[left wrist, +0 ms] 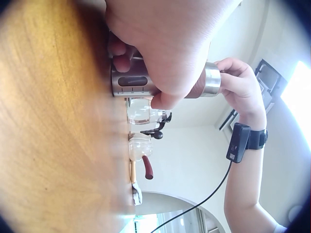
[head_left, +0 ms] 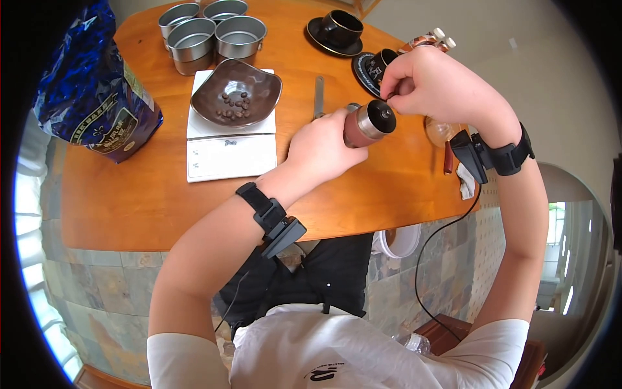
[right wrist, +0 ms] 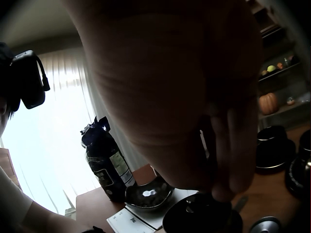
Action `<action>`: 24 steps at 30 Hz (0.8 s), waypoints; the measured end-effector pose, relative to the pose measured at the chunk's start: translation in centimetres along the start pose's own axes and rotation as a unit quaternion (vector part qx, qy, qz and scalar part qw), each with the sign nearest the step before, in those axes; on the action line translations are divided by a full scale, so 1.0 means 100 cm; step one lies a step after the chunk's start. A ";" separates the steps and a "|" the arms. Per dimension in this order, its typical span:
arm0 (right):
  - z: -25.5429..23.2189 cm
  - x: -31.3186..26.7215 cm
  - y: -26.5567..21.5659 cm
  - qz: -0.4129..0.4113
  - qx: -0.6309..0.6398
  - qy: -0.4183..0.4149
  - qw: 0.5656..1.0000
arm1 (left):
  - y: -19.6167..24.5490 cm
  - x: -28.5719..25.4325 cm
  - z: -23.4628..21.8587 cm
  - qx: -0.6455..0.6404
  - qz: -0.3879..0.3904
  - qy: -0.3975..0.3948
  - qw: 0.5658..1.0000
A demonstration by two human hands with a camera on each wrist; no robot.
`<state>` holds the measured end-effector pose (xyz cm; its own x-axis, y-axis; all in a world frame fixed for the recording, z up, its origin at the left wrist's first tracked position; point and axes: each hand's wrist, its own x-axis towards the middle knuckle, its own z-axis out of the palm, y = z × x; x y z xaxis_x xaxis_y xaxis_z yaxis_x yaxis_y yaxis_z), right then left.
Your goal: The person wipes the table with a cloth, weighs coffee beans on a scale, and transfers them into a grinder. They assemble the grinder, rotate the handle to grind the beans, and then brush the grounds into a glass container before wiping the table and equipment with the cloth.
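My left hand (head_left: 321, 142) grips a hand coffee grinder (head_left: 360, 130) round its brown ribbed band. The grinder's steel lower body (left wrist: 132, 89), with a slot window, shows below that hand in the left wrist view, its base close to the table. My right hand (head_left: 427, 84) has its fingertips brought together at the rim of the grinder's black top, where a short central shaft shows. A small dark bean-like thing shows between those fingertips. Left of the grinder, a dark brown wavy bowl (head_left: 210, 97) with several coffee beans (head_left: 234, 107) sits on a white scale (head_left: 231, 159).
Four-sided cluster of steel cups (head_left: 240, 35) stands at the back. A blue coffee bag (head_left: 84, 91) is at left. Black cups on saucers (head_left: 341, 28) stand at the far right. A flat metal bar (head_left: 319, 97) lies beyond the left hand; a glass pot (left wrist: 140, 148) stands at right.
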<state>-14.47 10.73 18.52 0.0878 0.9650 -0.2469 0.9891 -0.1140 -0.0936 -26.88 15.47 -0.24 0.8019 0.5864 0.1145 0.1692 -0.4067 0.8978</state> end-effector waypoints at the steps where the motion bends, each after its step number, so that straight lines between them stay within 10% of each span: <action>1: -0.001 0.001 -0.001 0.001 0.003 -0.007 1.000 | -0.001 0.000 0.001 -0.004 0.006 0.006 1.000; 24: 0.001 0.000 -0.005 0.011 -0.044 -0.068 0.997 | -0.001 0.000 -0.001 -0.004 0.003 -0.005 1.000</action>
<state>-14.96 10.77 18.47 0.0979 0.9207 -0.3778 0.9942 -0.1073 -0.0040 -26.97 15.58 -0.34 0.8083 0.5771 0.1166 0.1593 -0.4050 0.9003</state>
